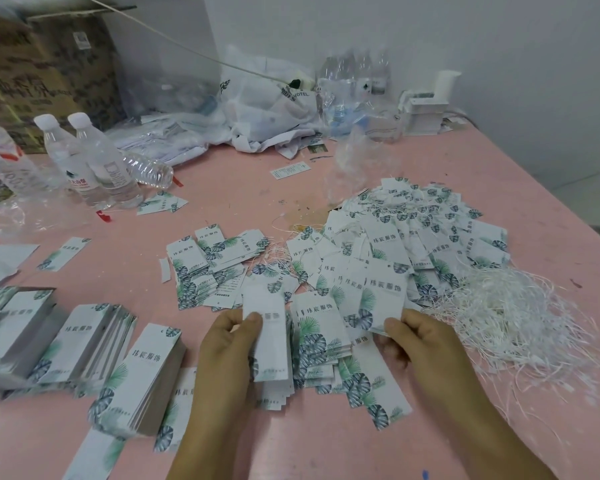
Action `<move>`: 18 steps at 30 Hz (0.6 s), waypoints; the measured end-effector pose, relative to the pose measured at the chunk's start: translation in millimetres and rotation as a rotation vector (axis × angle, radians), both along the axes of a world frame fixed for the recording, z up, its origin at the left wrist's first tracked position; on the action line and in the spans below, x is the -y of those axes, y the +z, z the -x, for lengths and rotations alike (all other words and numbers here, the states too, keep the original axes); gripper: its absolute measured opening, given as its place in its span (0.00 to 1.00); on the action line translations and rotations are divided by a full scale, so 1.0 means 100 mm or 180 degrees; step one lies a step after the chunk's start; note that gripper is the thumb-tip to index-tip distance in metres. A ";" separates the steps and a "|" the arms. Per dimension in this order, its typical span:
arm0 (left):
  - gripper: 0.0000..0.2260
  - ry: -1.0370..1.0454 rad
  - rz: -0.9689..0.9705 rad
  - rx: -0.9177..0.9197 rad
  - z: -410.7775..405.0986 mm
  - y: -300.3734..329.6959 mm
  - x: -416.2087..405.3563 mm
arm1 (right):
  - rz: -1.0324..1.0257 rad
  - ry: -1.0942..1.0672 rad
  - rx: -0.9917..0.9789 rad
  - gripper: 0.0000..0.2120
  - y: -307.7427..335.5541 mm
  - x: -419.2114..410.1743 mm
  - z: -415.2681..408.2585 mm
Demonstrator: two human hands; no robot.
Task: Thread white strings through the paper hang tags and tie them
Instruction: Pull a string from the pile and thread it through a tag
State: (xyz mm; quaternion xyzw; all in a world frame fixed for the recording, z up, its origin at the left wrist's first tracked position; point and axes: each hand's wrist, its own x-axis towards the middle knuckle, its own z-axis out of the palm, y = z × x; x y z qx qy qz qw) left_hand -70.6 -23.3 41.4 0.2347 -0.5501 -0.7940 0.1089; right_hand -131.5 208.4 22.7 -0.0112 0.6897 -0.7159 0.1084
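Head view: a pink table [326, 441] against white walls — cardboard boxes [45, 64] at upper left. Left hand [229, 344] pinches one hang tag [265, 337], right hand [420, 344] pinches another [383, 292] at lower centre; white strings [510, 317] heaped at right.

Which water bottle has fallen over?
The clear crinkled bottle lies on its side on the pink table. The two white-capped bottles beside it stand up.
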 end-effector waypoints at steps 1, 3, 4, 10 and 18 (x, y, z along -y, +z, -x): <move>0.04 -0.0134 -0.0056 -0.0040 -0.02 0.02 -0.07 | 0.0015 0.0050 -0.0068 0.19 0.02 -0.02 -0.03; 0.04 -0.0400 -0.0110 -0.0169 -0.05 0.01 -0.24 | 0.0106 0.0255 -0.0259 0.15 0.06 -0.02 -0.12; 0.03 -0.0520 -0.0125 -0.0254 -0.06 0.00 -0.31 | 0.0200 0.0363 -0.0327 0.15 0.09 0.01 -0.18; 0.03 -0.0649 0.0332 -0.0321 -0.10 -0.13 -0.53 | 0.0081 0.0701 -0.0368 0.11 0.22 0.24 -0.40; 0.13 -0.0371 0.0233 -0.0398 -0.07 -0.16 -0.54 | -0.0106 0.0378 -0.0329 0.15 0.23 0.23 -0.39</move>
